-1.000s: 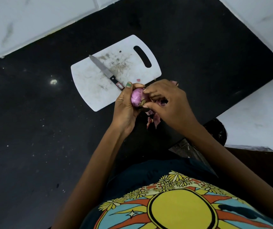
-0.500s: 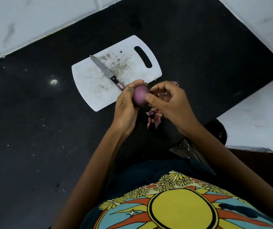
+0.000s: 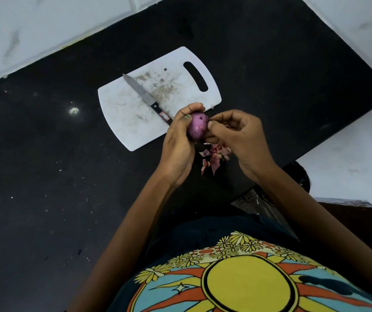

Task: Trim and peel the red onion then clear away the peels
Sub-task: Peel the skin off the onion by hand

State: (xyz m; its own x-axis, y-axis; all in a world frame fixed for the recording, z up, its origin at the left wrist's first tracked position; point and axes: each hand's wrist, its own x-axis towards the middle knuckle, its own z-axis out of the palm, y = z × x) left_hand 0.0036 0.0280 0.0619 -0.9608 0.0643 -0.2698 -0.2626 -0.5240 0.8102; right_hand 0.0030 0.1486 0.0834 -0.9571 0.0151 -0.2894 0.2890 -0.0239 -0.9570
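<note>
A small peeled red onion [image 3: 197,126], smooth and purple, sits in my left hand [image 3: 179,143], whose fingers curl round it just off the near right corner of the white cutting board [image 3: 135,113]. My right hand [image 3: 240,136] is against the onion's right side, thumb and forefinger pinched together at its skin. A heap of pink-red peels [image 3: 214,156] lies on the black counter below both hands. On the board rests a knife [image 3: 145,96] with a black handle, its blade pointing up-left.
The black counter [image 3: 45,176] stretches wide to the left. White tiled walls [image 3: 34,25] border it at the back and right. The counter's front edge runs diagonally at the lower right, beside a white surface [image 3: 349,158].
The onion has been turned in my left hand, so its smooth purple side faces up. My right hand's fingers shifted from its base to a pinch at its right side.
</note>
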